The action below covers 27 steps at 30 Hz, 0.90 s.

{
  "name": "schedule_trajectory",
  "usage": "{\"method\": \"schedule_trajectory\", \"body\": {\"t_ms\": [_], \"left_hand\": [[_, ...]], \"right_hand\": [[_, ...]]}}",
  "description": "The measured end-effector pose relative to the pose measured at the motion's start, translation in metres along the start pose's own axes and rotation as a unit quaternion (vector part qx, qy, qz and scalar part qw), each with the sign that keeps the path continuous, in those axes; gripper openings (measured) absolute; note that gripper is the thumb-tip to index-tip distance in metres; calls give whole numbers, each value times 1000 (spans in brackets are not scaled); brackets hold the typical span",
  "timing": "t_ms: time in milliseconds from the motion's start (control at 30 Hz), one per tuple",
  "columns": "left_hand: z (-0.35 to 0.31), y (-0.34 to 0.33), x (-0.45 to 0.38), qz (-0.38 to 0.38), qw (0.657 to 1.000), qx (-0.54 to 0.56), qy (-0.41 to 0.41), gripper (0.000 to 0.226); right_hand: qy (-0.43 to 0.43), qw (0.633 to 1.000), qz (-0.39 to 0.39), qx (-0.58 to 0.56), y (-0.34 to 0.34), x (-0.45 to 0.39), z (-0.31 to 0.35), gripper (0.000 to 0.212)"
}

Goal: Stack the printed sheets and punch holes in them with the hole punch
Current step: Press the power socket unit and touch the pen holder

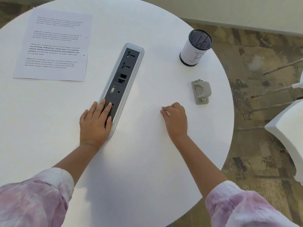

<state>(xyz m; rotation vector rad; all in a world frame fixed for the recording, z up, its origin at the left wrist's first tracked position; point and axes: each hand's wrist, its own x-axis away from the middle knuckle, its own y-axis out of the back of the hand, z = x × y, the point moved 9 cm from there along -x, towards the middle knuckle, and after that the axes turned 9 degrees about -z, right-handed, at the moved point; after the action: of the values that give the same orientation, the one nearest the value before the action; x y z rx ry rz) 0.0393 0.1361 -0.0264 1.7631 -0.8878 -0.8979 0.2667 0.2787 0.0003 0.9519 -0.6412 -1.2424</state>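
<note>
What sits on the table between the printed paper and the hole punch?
The head view shows a long socket strip set into the table, lying between the printed paper and the hole punch. The left hand rests on its near end.

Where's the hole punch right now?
In the head view, the grey hole punch sits untouched on the right side of the round table, below the mesh pen cup and just beyond the right hand.

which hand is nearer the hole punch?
Right. The right hand rests on the table just below-left of the hole punch; the left hand lies across the socket strip, farther left.
</note>
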Motion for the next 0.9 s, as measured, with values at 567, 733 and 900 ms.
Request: {"method": "schedule_trajectory", "body": {"t_ms": [567, 733, 900], "left_hand": [[1, 1, 0, -5, 1000, 5, 0, 49], [1, 1, 0, -10, 1000, 5, -1, 47], [0, 1, -1, -11, 1000, 1, -3, 47]], "right_hand": [[-38, 988, 149, 22, -24, -27, -5, 21], [-202, 941, 159, -221, -14, -32, -28, 27], [-329, 815, 161, -448, -15, -29, -31, 22]]}}
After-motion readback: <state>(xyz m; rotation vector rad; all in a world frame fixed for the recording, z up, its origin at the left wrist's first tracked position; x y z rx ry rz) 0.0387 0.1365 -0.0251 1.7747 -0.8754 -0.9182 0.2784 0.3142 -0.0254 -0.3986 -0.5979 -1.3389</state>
